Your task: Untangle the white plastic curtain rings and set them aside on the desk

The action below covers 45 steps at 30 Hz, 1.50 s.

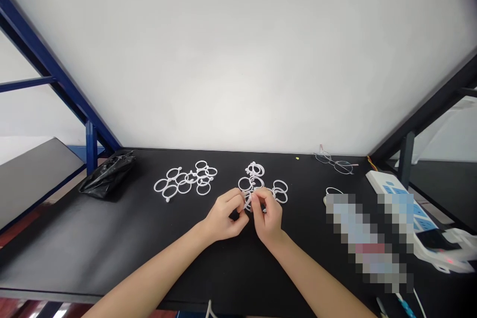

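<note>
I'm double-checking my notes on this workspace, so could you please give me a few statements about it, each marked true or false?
1. The black plastic bag lies to the left of the white rings. True.
2. Both hands lie flat and spread. False: the left hand and right hand are curled, close together at some of the white rings.
3. A group of white rings lies apart from those at the hands. True.
4. The eyeglasses lie left of both hands. False: the eyeglasses lie to their right.
5. The power strip has blue sections. True.
</note>
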{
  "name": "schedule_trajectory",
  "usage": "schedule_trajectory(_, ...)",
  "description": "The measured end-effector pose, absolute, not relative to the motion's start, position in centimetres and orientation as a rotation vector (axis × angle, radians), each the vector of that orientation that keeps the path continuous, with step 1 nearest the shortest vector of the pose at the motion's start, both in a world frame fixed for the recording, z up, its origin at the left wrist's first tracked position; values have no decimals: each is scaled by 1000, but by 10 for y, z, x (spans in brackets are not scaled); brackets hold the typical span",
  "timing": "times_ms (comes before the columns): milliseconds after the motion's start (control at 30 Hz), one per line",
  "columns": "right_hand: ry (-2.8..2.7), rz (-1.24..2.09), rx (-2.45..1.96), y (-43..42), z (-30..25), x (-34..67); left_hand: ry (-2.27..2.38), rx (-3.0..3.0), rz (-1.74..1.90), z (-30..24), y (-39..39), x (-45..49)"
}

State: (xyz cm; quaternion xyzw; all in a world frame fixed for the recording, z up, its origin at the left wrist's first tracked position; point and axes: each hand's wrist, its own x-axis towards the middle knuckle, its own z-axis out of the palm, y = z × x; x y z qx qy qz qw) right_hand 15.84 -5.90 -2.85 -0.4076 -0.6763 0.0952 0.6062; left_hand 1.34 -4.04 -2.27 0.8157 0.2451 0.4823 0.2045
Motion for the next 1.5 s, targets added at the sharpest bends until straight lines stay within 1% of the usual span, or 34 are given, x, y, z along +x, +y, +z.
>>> schedule_trajectory(133, -1626, 196, -904, -61, -30, 157, 669, 2296, 1388, -22, -39, 12)
schedule_trajectory(333, -1746, 257, -888, -61, -31, 157, 614, 2286, 1480, -25, -37, 11)
schedule_trajectory(533, -1728, 188, -892, -60, -35, 155, 566, 2267, 1610, -25, -36, 13)
schedule_trajectory(700, -1734, 175, -844, -62, -35, 155, 617, 2287, 1608, -22, -38, 11)
schedule_trajectory(900, -1764, 170, -784, -64, -38, 155, 444, 2309, 1549, -23, -35, 8)
schedule_trajectory(1167, -1722, 181, -769, -66, -34, 152, 731, 2264, 1461, -32, -33, 7)
schedule_trajectory(1333, -1728, 155, -761, -66, -30, 152, 724, 2267, 1510, -29, -35, 8)
schedule_trajectory(1500, -1785, 56, -775, -64, -32, 152, 741, 2270, 1585, -26, -35, 7)
